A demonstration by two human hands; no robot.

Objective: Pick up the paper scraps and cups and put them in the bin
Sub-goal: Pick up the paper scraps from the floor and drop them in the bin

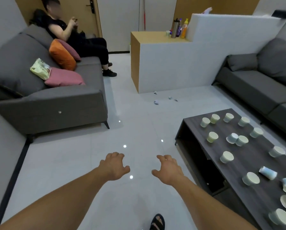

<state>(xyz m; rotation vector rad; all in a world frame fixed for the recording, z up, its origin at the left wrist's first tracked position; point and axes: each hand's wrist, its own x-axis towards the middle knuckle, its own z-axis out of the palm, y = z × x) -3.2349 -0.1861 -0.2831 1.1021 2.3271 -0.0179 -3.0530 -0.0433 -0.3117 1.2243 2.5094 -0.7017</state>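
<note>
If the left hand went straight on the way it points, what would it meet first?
Nothing close by. The left hand points out over bare floor. Its line runs roughly toward the paper scraps near the white partition, though depth is hard to judge.

The bare left arm (64, 200) and right arm (205, 206) reach forward, palms down. The left grip (114, 166) and right grip (169, 170) hang side by side, apart, fingers spread and loosely curled, holding nothing. A sandalled foot (157, 222) shows below.
</note>
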